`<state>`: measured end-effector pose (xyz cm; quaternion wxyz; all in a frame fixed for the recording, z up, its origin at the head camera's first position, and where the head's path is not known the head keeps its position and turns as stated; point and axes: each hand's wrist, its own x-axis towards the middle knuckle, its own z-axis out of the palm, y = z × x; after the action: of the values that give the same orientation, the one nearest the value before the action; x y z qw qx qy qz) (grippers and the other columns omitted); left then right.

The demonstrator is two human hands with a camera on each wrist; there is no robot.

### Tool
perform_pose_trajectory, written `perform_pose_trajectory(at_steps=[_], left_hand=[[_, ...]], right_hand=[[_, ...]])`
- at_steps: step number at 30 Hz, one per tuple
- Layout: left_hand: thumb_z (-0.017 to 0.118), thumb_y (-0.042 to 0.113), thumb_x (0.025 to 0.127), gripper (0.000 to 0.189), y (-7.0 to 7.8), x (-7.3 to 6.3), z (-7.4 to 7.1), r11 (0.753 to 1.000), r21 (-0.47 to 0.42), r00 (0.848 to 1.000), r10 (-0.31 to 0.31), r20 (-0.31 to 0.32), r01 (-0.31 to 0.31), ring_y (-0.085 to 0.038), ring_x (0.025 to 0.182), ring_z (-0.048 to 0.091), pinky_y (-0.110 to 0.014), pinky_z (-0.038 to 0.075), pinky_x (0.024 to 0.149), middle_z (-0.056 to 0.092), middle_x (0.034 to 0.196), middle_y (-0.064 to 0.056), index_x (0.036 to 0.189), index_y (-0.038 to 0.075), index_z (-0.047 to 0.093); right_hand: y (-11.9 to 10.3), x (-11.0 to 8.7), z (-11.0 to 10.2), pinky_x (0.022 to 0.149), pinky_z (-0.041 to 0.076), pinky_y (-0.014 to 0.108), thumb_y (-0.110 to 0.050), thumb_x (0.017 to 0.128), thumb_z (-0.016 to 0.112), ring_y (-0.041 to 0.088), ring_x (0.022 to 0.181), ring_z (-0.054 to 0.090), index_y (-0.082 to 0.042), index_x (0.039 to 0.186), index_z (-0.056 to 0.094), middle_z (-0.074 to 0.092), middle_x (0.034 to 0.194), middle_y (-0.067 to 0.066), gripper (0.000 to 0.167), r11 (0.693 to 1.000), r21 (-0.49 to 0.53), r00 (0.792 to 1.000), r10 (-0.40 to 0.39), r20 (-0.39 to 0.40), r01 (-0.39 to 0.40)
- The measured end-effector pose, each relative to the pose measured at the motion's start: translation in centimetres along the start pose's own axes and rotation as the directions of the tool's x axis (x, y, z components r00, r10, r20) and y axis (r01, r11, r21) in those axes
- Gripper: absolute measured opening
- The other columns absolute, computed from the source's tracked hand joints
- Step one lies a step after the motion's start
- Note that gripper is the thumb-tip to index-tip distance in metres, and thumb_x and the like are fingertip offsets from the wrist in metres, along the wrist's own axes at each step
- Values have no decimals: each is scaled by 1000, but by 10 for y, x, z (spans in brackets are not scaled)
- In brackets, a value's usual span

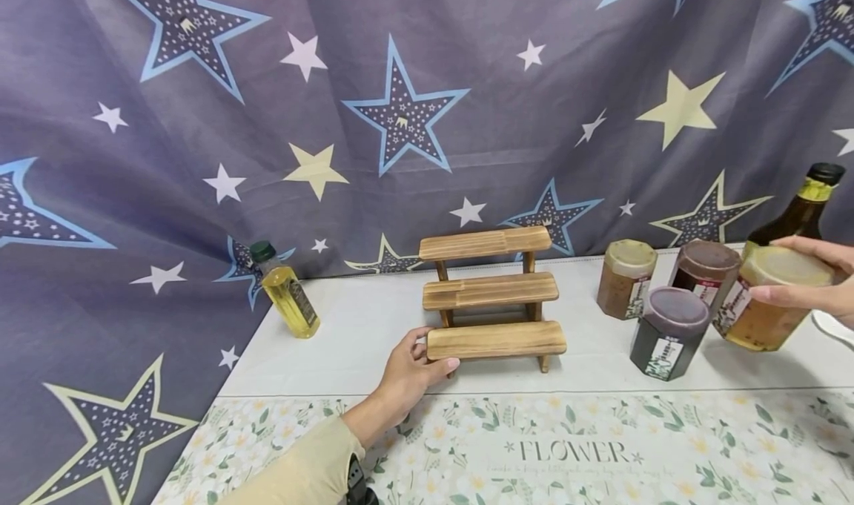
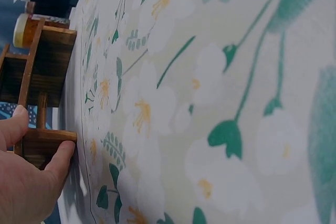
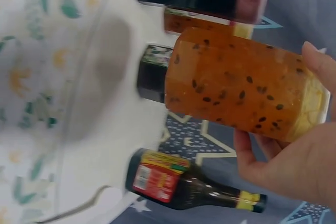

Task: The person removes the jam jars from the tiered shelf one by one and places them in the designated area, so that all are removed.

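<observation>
My right hand (image 1: 823,286) grips a jar (image 1: 767,323) by its pale lid, thumb on the near side. In the right wrist view the jar (image 3: 231,82) is orange with dark seeds, tilted, its base pointing toward the white cloth. At the centre stands a wooden three-step display rack (image 1: 497,340). My left hand (image 1: 408,375) pinches the left end of its lowest step. The left wrist view shows thumb and finger of that hand (image 2: 31,177) on opposite faces of the board (image 2: 50,137).
Beside the held jar are a dark purple jar (image 1: 670,334), a brown jar (image 1: 626,279) and a dark red-brown jar (image 1: 707,268). A dark sauce bottle (image 1: 794,219) stands behind, a white spoon (image 1: 830,329) at right. An oil bottle (image 1: 290,297) stands left. A star-patterned curtain (image 1: 534,149) hangs behind.
</observation>
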<state>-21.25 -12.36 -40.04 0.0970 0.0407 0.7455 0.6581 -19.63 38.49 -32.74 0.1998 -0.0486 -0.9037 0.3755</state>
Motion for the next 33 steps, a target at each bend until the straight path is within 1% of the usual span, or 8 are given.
perform_pose_trajectory(at_steps=[5, 8, 12, 18, 22, 26, 31, 33], left_hand=[[75, 11, 85, 76, 1, 0, 1, 1000, 15, 1000, -2, -7, 2, -26, 110, 61, -30, 57, 86, 56, 127, -19, 146, 2, 30], [75, 11, 85, 76, 0, -1, 3, 1000, 14, 1000, 0, -8, 0, -27, 111, 60, -30, 57, 86, 56, 127, -19, 146, 2, 30], [75, 10, 85, 76, 0, -1, 5, 1000, 5, 1000, 6, -5, -6, -28, 112, 60, -30, 57, 86, 56, 127, -19, 145, 2, 31], [75, 10, 85, 75, 0, -1, 6, 1000, 11, 1000, 5, -3, -5, -27, 111, 60, -30, 57, 86, 56, 127, -19, 145, 2, 31], [75, 11, 85, 75, 0, 0, 6, 1000, 16, 1000, 3, -4, -3, -28, 112, 60, -31, 57, 87, 56, 127, -19, 145, 2, 31], [75, 11, 85, 75, 1, -1, 6, 1000, 18, 1000, 1, -4, -1, -28, 111, 60, -31, 57, 86, 56, 127, -19, 145, 2, 31], [75, 10, 85, 75, 2, 0, 6, 1000, 13, 1000, 2, -9, -2, -27, 111, 61, -31, 57, 85, 56, 128, -19, 145, 2, 31], [75, 10, 85, 75, 2, 1, 6, 1000, 10, 1000, 3, -10, -2, -27, 110, 61, -31, 57, 85, 55, 128, -20, 145, 2, 31]], right_hand=[[11, -9, 9, 53, 40, 8, -27, 73, 86, -14, 69, 44, -6, 131, 48, 48, 81, -33, 72, 1000, -17, 1000, -2, 19, 2], [19, -13, 14, 50, 37, 12, -36, 73, 85, -1, 77, 48, -4, 138, 44, 58, 94, -9, 83, 996, -85, 998, 43, 35, -40], [25, -17, 17, 52, 36, 11, -39, 73, 85, 5, 86, 44, -3, 141, 42, 50, 116, 22, 88, 992, -103, 996, 77, 52, -71], [35, -22, 19, 53, 39, 9, -34, 73, 85, -14, 80, 36, -5, 142, 43, 50, 112, 5, 86, 997, -53, 996, 64, 65, -61], [36, -25, 22, 59, 46, 19, -37, 76, 83, 13, 95, 49, -2, 147, 35, 50, 121, 13, 92, 994, -54, 987, 104, 122, -99], [34, -26, 24, 67, 48, 41, -45, 79, 78, 50, 111, 36, 2, 151, 21, 37, 131, 36, 103, 986, -100, 973, 151, 177, -135], [29, -25, 25, 73, 45, 55, -44, 82, 76, 55, 113, 33, 3, 151, 16, 34, 131, 38, 103, 987, -98, 967, 148, 207, -130], [27, -25, 26, 73, 46, 50, -40, 83, 76, 55, 113, 32, 6, 150, 16, 33, 131, 38, 101, 990, -79, 967, 135, 215, -120]])
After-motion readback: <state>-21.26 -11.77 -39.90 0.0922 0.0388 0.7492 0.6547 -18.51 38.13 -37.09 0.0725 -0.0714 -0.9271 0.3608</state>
